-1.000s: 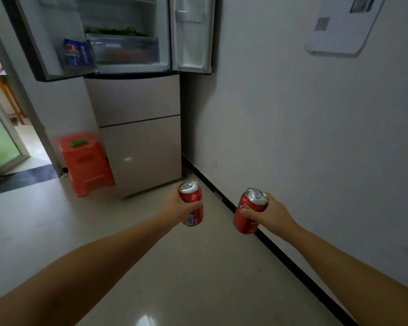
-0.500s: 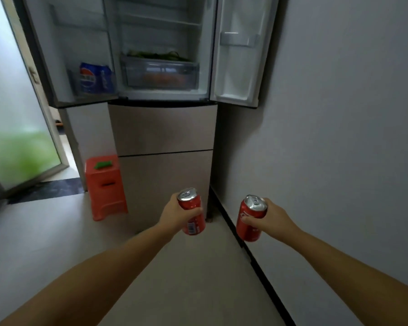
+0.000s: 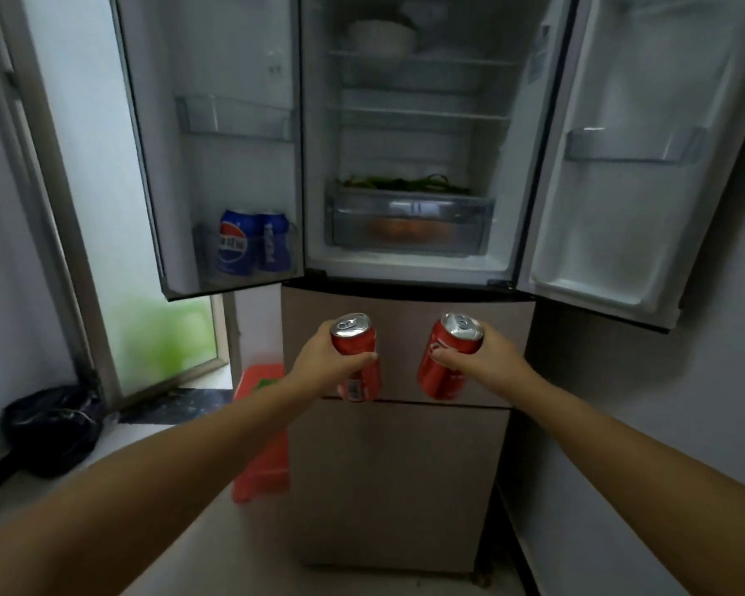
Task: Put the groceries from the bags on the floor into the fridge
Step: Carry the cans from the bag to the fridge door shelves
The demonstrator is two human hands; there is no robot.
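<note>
My left hand (image 3: 319,365) grips an upright red soda can (image 3: 355,352). A second red can (image 3: 446,363), tilted slightly left, is held in my right hand (image 3: 487,359). Both cans hover in front of the fridge's (image 3: 405,466) closed lower drawers, below the open upper compartment. Both upper doors stand wide open. The left door's bottom shelf holds two blue cans (image 3: 250,243). Inside, a clear crisper drawer (image 3: 409,225) holds something orange, with green vegetables (image 3: 405,182) lying on top of it. A white bowl (image 3: 381,36) sits on the top shelf.
An orange plastic stool (image 3: 261,432) stands left of the fridge, with something green on it. A black bag (image 3: 52,428) lies on the floor at the far left by a glass door (image 3: 164,337). The open right fridge door (image 3: 633,165) reaches toward the wall on the right.
I have come closer to the fridge and now face it squarely; it fills the view. Both hands kept hold of their cans and rose slightly toward the open compartment.
</note>
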